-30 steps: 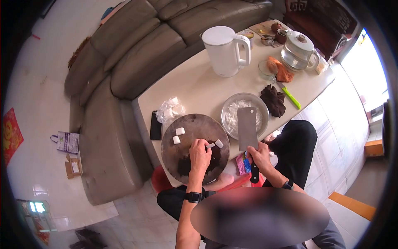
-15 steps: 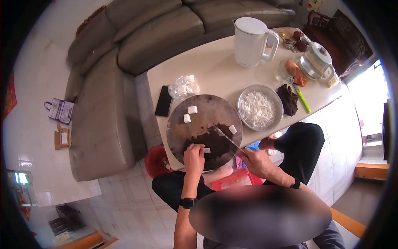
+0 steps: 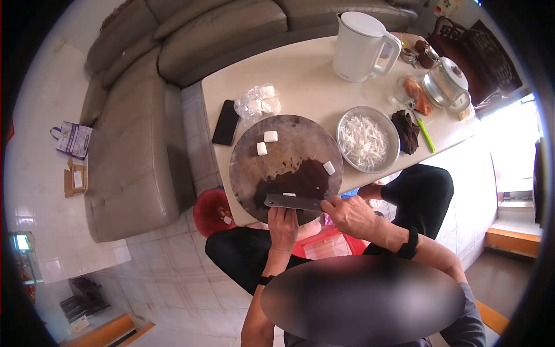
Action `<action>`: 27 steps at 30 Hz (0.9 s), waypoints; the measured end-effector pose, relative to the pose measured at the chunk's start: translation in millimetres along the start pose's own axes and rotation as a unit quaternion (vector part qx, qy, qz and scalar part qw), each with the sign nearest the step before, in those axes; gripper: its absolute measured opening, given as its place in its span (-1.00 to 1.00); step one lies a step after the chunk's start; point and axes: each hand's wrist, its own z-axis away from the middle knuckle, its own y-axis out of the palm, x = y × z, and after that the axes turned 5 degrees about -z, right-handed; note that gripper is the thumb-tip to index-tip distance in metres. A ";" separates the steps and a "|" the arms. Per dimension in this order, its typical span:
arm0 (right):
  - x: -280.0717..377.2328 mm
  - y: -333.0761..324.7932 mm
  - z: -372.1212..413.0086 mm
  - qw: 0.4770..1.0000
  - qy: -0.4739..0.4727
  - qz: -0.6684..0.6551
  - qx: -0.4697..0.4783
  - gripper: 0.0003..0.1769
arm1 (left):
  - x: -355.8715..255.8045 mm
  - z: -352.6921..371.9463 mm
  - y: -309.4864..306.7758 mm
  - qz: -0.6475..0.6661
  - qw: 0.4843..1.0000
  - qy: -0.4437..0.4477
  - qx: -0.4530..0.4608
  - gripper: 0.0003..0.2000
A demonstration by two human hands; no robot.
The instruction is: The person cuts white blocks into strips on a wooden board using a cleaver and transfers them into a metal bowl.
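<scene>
My right hand [image 3: 351, 215] is closed around the handle of a cleaver [image 3: 296, 202], its broad blade lying across the near part of a round chopping board [image 3: 248, 168]. Against the near side of the blade, my left hand [image 3: 283, 228] has its fingers drawn together on a small white block [image 3: 289, 195]. Part of that block shows beyond the blade; the fingertips are partly hidden. Two more white blocks [image 3: 270, 136] sit at the board's far left, and another white block [image 3: 329, 168] lies at its right edge. A dark wet patch covers the board's near half.
Right of the board stands a metal bowl [image 3: 370, 139] of white shreds. Around it are a dark crumpled thing [image 3: 406, 132], a green-handled tool [image 3: 428, 136], a white kettle [image 3: 359, 49] and a glass pot [image 3: 444, 87]. A phone [image 3: 226, 123] and plastic bag [image 3: 257, 104] lie left.
The cleaver has swung from pointing away to lying crosswise over the white block by my left hand. My left hand has shifted slightly right and nearer me; the view has moved a little.
</scene>
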 end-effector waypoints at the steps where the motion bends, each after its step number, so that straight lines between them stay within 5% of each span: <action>1: -0.4 1.2 -1.8 1.000 -0.010 0.008 0.007 -0.78 | -0.2 1.4 1.8 0.004 1.000 -0.005 -0.007 -0.82; 17: -10.6 18.8 -22.5 0.999 -0.042 0.016 0.021 -0.65 | 6.6 7.9 8.9 0.012 1.000 -0.015 -0.019 -0.86; 27: 1.9 34.8 -60.3 0.995 -0.097 0.036 0.004 -0.83 | 5.0 3.0 8.5 0.002 0.999 -0.008 -0.034 -0.84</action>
